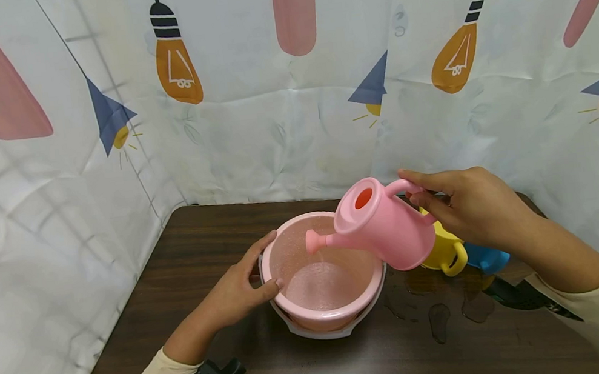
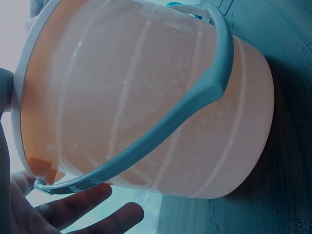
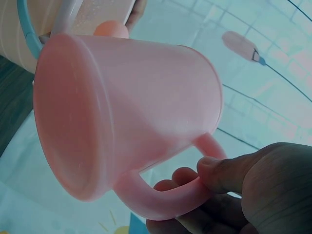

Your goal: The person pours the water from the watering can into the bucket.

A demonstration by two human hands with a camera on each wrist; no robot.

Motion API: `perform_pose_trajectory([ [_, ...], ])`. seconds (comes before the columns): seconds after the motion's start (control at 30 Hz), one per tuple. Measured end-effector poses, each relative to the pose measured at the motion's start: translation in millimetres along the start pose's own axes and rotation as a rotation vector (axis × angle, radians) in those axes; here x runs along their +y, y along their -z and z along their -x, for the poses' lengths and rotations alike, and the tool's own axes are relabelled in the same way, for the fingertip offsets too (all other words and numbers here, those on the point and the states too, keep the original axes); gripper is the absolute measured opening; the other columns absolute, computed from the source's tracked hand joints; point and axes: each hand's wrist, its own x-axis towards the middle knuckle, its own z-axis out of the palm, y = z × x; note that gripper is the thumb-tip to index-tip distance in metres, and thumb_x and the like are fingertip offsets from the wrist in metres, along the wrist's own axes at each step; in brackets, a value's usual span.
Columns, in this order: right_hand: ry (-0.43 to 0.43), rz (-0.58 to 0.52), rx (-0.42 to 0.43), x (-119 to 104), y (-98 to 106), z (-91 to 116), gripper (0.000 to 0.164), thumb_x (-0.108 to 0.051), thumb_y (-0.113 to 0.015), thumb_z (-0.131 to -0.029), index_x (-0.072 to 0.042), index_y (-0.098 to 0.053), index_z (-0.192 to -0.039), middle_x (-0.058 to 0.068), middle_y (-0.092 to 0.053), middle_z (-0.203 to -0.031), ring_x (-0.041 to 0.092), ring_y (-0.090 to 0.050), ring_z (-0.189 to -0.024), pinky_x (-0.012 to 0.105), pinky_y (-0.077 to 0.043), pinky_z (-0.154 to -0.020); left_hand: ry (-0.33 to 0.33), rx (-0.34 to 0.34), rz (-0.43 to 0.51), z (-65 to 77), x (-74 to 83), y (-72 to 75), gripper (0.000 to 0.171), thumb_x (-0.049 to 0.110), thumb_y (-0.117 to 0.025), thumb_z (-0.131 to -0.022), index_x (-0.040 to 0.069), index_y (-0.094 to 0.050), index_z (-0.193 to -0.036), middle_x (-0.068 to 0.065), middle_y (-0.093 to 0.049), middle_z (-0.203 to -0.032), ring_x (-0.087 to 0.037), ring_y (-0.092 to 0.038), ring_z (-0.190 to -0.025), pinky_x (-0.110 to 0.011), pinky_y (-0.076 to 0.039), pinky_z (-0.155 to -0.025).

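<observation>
A pink bucket (image 1: 340, 314) stands upright on the table, droplets showing on its inner wall. Its pale carrying handle (image 2: 165, 131) hangs down around the outside. My left hand (image 1: 241, 284) holds the bucket's left rim, the thumb at the rim and several fingers spread along the outside. A pink toy watering can (image 1: 392, 232) is held up by my right hand (image 1: 479, 204), whose fingers and thumb wrap its loop handle (image 3: 165, 200). The can tilts left, its spout (image 1: 316, 241) over the bucket's opening. Its round base (image 3: 68, 122) faces the right wrist camera.
Behind the pink can, a yellow cup-like thing with a handle (image 1: 455, 262) and a blue thing (image 1: 488, 260) stand on the dark wooden table (image 1: 216, 232), both partly hidden. Small water puddles (image 1: 440, 321) lie right of the bucket. Patterned cloth (image 1: 251, 143) hangs behind and at the left.
</observation>
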Motion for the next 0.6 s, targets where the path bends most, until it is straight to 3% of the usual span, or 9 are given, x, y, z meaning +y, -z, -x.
perform_pose_trajectory([
  [0.17,-0.019,-0.002,-0.013,-1.1,0.3,-0.5,0.047,-0.012,-0.077,-0.091,-0.009,-0.067,-0.136,-0.010,-0.058,-0.068,0.004,-0.045,-0.054,0.026,-0.037,-0.048,0.001,0.001,-0.001,0.4,0.2,-0.2,0.085,0.034,-0.071,-0.093,0.031,-0.024,-0.163,-0.019,-0.051,-0.146,-0.029,-0.065,-0.115,-0.040,-0.054,-0.087],
  [0.43,0.004,0.005,0.006,-0.4,-1.0,-0.7,0.048,-0.011,-0.079,-0.089,-0.008,-0.068,-0.136,-0.012,-0.052,-0.065,0.003,-0.040,-0.052,0.026,-0.036,-0.048,-0.001,0.000,0.004,0.5,0.1,-0.1,0.085,0.034,-0.072,-0.094,0.031,-0.024,-0.163,-0.019,-0.051,-0.146,-0.029,-0.065,-0.116,-0.040,-0.054,-0.088],
  [0.6,-0.027,0.011,-0.012,-1.6,-0.7,-1.2,0.046,-0.012,-0.077,-0.091,-0.009,-0.067,-0.137,-0.012,-0.048,-0.063,0.005,-0.037,-0.050,0.027,-0.035,-0.048,0.001,-0.001,-0.006,0.4,-0.2,-0.1,0.085,0.032,-0.072,-0.094,0.031,-0.024,-0.163,-0.019,-0.051,-0.146,-0.028,-0.064,-0.116,-0.040,-0.054,-0.088],
])
